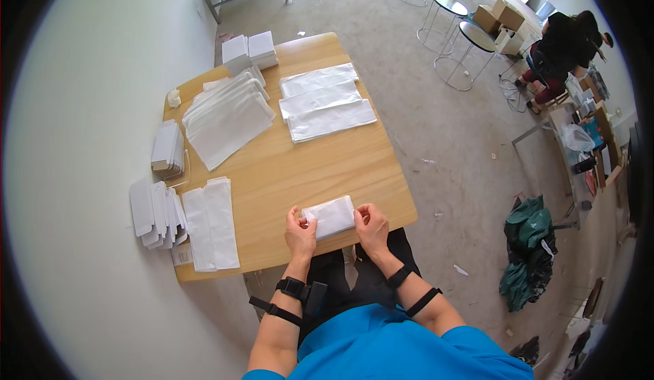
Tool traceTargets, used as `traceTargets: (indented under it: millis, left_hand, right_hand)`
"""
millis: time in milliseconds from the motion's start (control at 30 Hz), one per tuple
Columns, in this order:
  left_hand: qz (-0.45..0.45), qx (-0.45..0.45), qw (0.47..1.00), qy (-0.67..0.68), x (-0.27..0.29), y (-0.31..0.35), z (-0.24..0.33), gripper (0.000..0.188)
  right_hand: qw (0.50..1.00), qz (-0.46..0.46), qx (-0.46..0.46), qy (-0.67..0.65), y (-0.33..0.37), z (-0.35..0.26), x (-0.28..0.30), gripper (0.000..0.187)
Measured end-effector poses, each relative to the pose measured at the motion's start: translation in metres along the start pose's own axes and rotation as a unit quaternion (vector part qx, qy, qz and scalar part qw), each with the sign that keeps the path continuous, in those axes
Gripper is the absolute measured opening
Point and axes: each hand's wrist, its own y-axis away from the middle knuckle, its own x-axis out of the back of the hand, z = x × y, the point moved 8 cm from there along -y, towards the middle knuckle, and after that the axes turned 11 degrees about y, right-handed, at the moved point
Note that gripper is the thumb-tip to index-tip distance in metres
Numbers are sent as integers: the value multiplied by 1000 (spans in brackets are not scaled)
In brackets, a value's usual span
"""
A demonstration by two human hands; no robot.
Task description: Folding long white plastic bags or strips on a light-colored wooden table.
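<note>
white and flat, a packet (329,218) is laid near the front edge of the wooden table (320,165), between two bare hands. its left end is pinched between the thumb and fingers of the left hand (300,235); its right end is grasped by the curled fingers of the right hand (372,227). a fanned pile (228,121) is spread farther off on the left, and a stack (328,104) is placed to its right. folded sheets (210,225) are laid left of the packet, beside cartons (158,211) along the wall (88,141).
</note>
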Motion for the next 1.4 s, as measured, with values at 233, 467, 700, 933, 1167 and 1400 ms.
traceTargets:
  millis: [233,467,700,933,1167,1400]
  left_hand:
    - [-14,-8,998,-67,-2,-1,8,59]
    - [-10,-24,997,-79,2,-1,5,58]
    - [-10,17,997,78,19,-5,-19,48]
    - [-13,45,996,74,26,-7,-26,44]
    - [6,17,990,-141,11,-8,-1,29]
    - [15,13,983,-184,11,-4,3,29]
  right_hand:
    - [996,12,4,83,-25,12,-19,19]
    - [996,-16,-33,85,-28,21,-29,19]
    - [993,-17,-34,109,-30,25,-33,18]
    - [990,-21,-29,138,-36,30,-36,17]
    - [990,-17,-22,136,-37,29,-36,20]
    - [978,-19,-2,207,-30,1,-24,23]
